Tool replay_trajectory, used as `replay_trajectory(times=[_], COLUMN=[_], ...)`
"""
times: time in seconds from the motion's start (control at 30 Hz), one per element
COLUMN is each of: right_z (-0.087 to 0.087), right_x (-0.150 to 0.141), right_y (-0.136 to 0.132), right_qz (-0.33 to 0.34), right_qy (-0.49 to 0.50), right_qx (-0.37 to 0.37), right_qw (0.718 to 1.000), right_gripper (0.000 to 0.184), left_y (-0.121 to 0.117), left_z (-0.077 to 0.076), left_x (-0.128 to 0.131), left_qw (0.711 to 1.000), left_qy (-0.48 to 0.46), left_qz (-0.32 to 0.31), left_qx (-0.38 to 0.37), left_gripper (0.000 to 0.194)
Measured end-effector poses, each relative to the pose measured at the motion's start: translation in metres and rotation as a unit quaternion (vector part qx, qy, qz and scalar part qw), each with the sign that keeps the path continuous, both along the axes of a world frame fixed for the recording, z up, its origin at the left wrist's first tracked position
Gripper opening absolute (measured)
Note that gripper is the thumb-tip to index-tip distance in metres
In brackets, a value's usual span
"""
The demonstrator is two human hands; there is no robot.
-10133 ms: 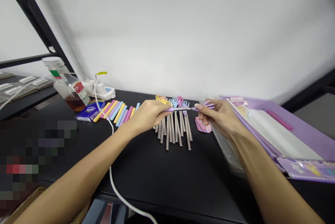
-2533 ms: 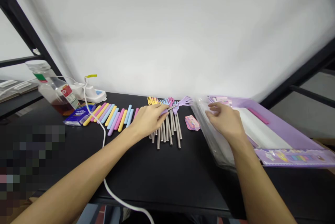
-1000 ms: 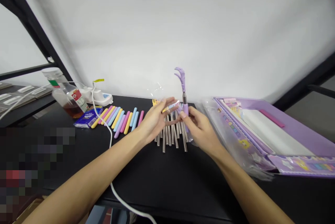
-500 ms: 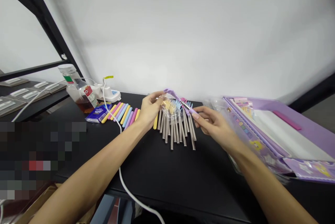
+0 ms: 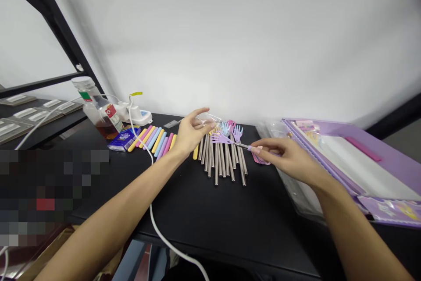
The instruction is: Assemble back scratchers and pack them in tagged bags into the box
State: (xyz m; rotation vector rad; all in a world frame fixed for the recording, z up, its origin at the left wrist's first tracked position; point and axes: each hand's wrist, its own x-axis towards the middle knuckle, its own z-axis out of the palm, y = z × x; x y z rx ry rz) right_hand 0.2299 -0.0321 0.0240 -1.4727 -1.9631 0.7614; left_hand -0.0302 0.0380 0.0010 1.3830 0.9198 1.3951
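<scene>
Black table [image 5: 223,219], half-open left hand [image 5: 190,135], right hand [image 5: 285,154] round scratcher [image 5: 226,140]

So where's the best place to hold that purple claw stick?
Probably by its purple handle, coming from the right. The purple claw stick lies with its handle end to the right, where the right hand pinches it, while its spread prongs point left. The metal shaft between looks thinner.
</scene>
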Motion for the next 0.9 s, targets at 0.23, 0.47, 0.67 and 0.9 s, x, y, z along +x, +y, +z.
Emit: replay_trajectory(times=[0.23,0.47,0.67,0.9], right_z=[0.0014,0.0024,0.0023,0.0014], right_x=[0.0040,0.0037,0.0046,0.0063], right_y=[0.0011,0.0013,0.0009,0.0004], right_qz=[-0.059,-0.030,-0.046,-0.024], right_qy=[-0.067,-0.059,-0.036,-0.019], right_qx=[0.088,0.071,0.074,0.058], right_qw=[0.992,0.995,0.996,0.998], right_gripper=[0.033,0.035,0.033,0.038], left_y=[-0.0021,-0.0023,-0.0061,-0.0076], left_z=[0.0011,-0.0014,0.0002,0.0006], left_x=[-0.0014,0.0007,0.0034,0.0018], left_qw=[0.999,0.998,0.998,0.997], left_qy=[0.031,0.023,0.027,0.022], left_qz=[0.022,0.031,0.041,0.053], left_qx=[0.028,0.046,0.041,0.057], left_gripper=[0.053,0.056,0.056,0.055])
